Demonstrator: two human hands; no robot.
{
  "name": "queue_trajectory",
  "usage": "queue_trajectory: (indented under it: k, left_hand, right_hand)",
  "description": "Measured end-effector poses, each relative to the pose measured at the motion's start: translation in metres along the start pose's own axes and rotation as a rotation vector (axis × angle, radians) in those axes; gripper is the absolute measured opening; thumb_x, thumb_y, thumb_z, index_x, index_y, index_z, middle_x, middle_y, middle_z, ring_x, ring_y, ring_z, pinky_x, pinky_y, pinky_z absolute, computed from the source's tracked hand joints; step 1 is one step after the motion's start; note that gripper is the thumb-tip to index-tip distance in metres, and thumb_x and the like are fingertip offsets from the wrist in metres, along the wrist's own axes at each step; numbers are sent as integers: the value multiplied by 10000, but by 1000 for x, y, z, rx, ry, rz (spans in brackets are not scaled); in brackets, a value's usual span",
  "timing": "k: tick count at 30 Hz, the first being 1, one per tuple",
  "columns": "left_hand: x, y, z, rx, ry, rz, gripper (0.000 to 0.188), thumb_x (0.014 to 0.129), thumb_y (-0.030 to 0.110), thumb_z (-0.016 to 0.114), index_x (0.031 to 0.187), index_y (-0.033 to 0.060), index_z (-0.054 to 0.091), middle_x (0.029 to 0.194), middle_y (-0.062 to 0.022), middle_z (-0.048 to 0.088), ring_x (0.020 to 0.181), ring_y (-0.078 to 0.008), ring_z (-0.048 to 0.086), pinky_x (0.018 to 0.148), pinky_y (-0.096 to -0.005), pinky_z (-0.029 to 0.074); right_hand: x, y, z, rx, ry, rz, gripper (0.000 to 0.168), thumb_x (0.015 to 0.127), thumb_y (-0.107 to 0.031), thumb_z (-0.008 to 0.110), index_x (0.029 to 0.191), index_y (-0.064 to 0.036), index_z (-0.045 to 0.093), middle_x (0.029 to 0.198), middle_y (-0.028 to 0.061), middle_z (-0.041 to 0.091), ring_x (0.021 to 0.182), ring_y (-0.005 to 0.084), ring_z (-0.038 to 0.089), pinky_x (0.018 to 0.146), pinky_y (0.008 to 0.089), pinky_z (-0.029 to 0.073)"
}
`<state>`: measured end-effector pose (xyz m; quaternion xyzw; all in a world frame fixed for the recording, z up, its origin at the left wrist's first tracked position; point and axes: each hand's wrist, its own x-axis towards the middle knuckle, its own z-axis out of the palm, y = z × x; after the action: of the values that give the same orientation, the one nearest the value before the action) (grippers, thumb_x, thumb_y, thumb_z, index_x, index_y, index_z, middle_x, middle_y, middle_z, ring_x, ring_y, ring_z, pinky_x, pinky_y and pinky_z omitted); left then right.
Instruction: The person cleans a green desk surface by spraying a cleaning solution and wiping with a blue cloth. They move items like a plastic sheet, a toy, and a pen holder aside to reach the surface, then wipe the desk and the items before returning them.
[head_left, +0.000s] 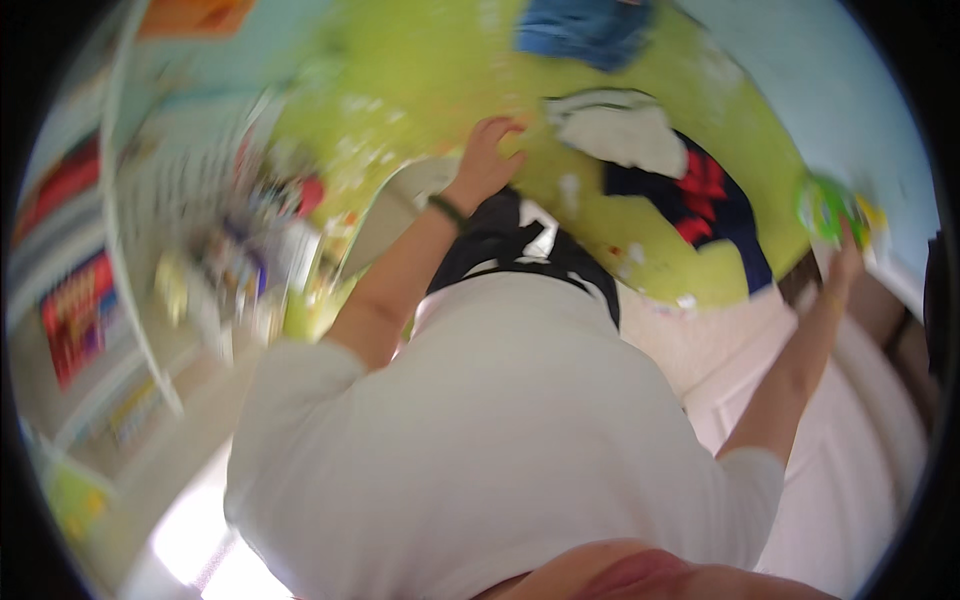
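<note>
My left hand (489, 161), with a dark band at the wrist, hovers in front of my body with its fingers apart and nothing in them. Far to the right, my right hand (846, 262) reaches to a bright green item (819, 206) beside the pale blue wall. Blur hides whether the fingers grip it or only touch it. On the lime-green patterned surface (420, 67) lie a white garment with dark trim (626, 135), a navy and red garment (720, 199) partly beneath or against it, and a blue denim garment (585, 30) farther off.
A white shelf unit (120, 247) on the left holds books, among them a red one (79, 319), and blurred small items. A pale panelled door (810, 450) stands at lower right. A grey rounded panel (386, 214) is behind my left forearm.
</note>
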<state>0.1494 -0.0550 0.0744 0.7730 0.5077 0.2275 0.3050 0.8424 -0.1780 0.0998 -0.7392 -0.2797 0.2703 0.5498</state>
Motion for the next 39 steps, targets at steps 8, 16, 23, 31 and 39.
queue_trajectory:
  k: [8,16,23,31,39]
  left_hand:
    - [40,-197,-125,-52,736,-871,939,612,320,890,1341,-11,399,1345,-246,403,1220,-387,446,1043,-418,405]
    - [134,-285,-203,-128,960,-890,1013,531,332,941,1312,-48,420,1332,-224,511,1230,-374,499,1016,-428,449]
    - [125,-244,-218,-1162,636,-477,470,796,152,761,1202,74,537,1111,-90,626,968,-253,637,788,-420,539]
    - [114,-58,-117,-1473,-81,-229,548,836,295,666,1300,44,517,1240,-129,605,1104,-307,603,942,-450,496]
    - [91,87,10,-2083,-646,-27,954,665,546,632,1405,-11,403,1144,-162,599,992,-321,591,845,-449,483]
  right_hand:
    - [-49,-31,38,-87,507,-147,806,667,-15,847,1351,2,422,1299,120,499,1159,243,515,965,410,469]
    - [-176,-20,73,-122,624,162,948,719,-39,808,1472,-55,231,1417,130,287,1245,266,397,981,452,410]
    - [-165,-47,39,-127,501,-14,800,791,-22,738,1455,7,293,1341,143,402,1151,225,482,911,341,458]
    - [-76,-65,18,-11,210,-304,723,786,52,731,1406,52,359,1444,189,408,1306,277,450,1092,409,386]
    - [-14,-40,-23,153,112,-328,675,704,8,842,1266,62,471,1313,172,543,1208,230,531,975,350,485]
